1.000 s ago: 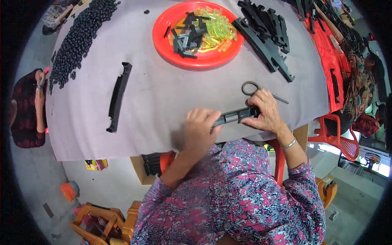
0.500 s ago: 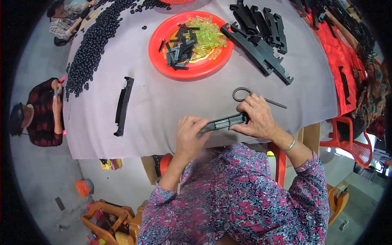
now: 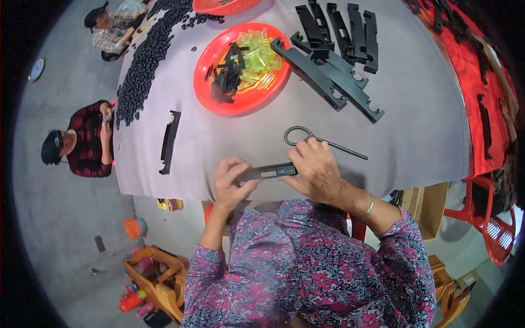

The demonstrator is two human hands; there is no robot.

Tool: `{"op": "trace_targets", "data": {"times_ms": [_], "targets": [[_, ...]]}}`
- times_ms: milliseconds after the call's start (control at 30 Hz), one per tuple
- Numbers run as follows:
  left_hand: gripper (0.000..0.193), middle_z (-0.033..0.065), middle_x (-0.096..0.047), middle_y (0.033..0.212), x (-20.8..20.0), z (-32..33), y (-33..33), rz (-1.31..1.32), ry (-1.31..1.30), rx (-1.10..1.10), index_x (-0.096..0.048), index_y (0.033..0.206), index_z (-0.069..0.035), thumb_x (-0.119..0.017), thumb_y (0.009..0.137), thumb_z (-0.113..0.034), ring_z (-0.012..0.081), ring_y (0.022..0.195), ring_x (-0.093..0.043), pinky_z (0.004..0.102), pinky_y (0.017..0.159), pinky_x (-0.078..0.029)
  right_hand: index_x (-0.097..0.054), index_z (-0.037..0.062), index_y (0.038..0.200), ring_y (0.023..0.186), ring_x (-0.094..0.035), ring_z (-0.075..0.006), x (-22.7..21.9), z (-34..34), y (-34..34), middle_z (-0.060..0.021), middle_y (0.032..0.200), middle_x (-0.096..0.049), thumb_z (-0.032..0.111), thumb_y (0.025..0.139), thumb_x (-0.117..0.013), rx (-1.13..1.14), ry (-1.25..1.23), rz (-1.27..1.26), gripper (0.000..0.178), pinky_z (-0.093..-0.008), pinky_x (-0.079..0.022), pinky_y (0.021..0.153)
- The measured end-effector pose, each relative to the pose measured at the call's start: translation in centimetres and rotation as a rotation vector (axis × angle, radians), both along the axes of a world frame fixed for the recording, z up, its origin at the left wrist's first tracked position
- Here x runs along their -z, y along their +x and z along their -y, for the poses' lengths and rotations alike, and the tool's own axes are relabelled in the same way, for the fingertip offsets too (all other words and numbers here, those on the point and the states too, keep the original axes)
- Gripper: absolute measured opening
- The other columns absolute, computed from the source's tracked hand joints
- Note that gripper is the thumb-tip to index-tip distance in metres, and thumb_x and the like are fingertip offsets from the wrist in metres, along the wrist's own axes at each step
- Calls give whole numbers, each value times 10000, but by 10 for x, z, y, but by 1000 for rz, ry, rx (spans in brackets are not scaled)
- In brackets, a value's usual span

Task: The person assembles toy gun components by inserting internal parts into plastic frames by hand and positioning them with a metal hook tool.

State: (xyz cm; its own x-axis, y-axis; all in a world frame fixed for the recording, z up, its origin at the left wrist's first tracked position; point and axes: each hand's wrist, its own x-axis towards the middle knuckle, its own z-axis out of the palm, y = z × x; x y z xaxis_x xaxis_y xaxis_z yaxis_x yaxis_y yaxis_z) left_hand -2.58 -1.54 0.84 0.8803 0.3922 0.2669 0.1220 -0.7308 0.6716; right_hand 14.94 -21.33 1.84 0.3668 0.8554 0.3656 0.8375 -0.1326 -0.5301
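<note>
Near the front edge of the table, I hold a long black plastic housing (image 3: 267,173) level between both hands. My left hand (image 3: 229,185) has its thumb and fingers closed around the left end. My right hand (image 3: 319,172) grips the right end, with the thumb along the near side. Narrow slots show in the top face of the housing. Just beyond my right hand lies a dark metal rod with a ring handle (image 3: 344,150). A similar black plastic part (image 3: 169,143) rests alone on the left.
A red plate (image 3: 240,109) holds small black strips (image 3: 229,71) and clear yellow-green pieces (image 3: 266,57). More long black parts (image 3: 322,71) are piled to its right. Black beads (image 3: 145,68) spread along the far left. A co-worker (image 3: 87,136) sits left; a red chair (image 3: 486,218) stands right.
My view has shifted a little. Both hands still hold the black housing, which lies more level. My left fingers have moved and spread more around its left end.
</note>
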Motion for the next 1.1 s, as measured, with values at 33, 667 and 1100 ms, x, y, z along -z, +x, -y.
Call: {"op": "trace_targets", "data": {"times_ms": [33,667,1100], "targets": [[417,106,-596,970,-1,-3,3,24,-10,22,-715,980,-24,-862,591,-52,240,865,-618,345,734,-539,-580,59,970,898,-505,-274,-1,-2,-1,-98,931,-506,320,706,-823,-10,1,3,443,-396,-383,728],[388,98,-579,912,-1,-3,8,107,11,37,-695,984,-32,-853,645,-133,279,878,-568,392,754,-468,-592,61,901,880,-513,-299,7,-5,-2,-93,894,-522,289,666,-848,73,-26,34,416,-417,-423,762],[359,72,-594,860,-2,-8,32,40,188,203,-714,977,-88,-811,683,-269,276,877,-594,405,785,-408,-636,44,961,913,-550,-331,11,-4,-3,-119,961,-579,240,658,-845,175,-32,67,417,-426,-446,807]]}}
